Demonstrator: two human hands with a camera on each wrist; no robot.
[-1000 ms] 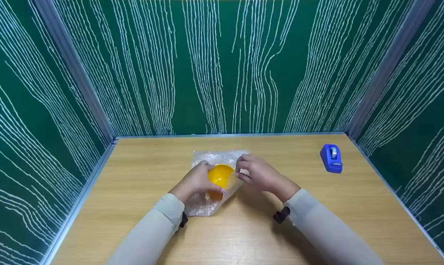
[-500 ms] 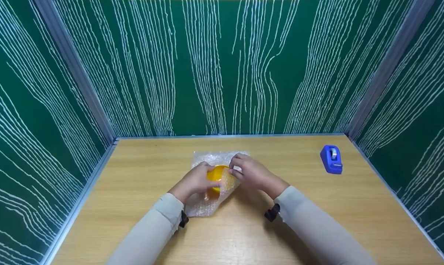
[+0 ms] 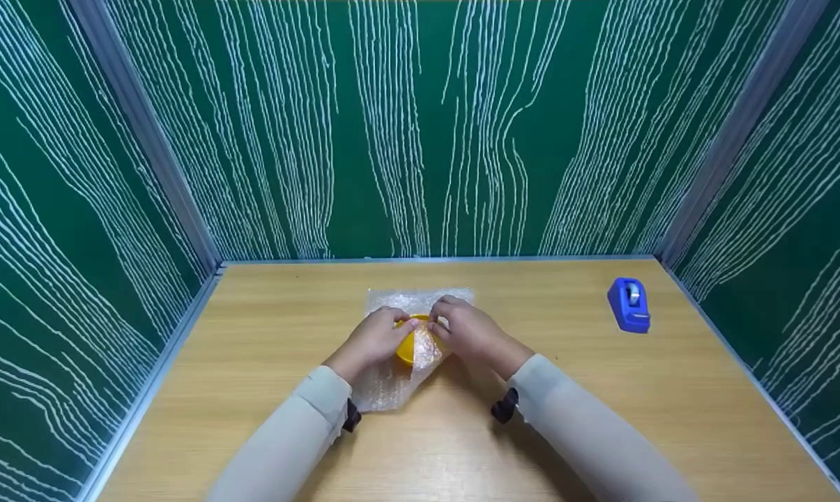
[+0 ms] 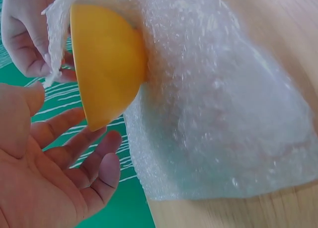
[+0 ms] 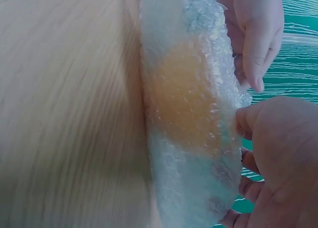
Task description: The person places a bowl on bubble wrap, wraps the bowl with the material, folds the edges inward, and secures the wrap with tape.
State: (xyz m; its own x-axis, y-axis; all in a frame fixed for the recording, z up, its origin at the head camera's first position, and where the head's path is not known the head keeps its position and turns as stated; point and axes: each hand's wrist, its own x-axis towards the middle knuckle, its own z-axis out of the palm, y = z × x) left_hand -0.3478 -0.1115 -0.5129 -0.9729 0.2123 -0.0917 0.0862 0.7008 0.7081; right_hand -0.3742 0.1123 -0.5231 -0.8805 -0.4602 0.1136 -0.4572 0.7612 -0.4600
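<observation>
A yellow bowl [image 3: 405, 348] sits on a sheet of bubble wrap [image 3: 381, 392], one flap of which is drawn up over the bowl's right side. In the left wrist view the bowl [image 4: 107, 64] shows its smooth outer wall. My left hand [image 3: 376, 337] is at the bowl's left, its fingers loosely bent by the rim and its thumb stretched toward the flap's edge. On the other side my right hand [image 3: 472, 333] pinches the edge of the flap between thumb and fingers. Through the wrap [image 5: 184, 99] the bowl shows as a blurred orange shape in the right wrist view.
A blue tape dispenser [image 3: 629, 305] with a roll of tape stands at the back right of the wooden table [image 3: 273, 300]. Green panels [image 3: 364, 139] with wavy white lines enclose the table at the back and both sides.
My right hand has moved left, pulling the wrap's flap further over the bowl. My left thumb has shifted from the bowl's near side up toward the flap's edge.
</observation>
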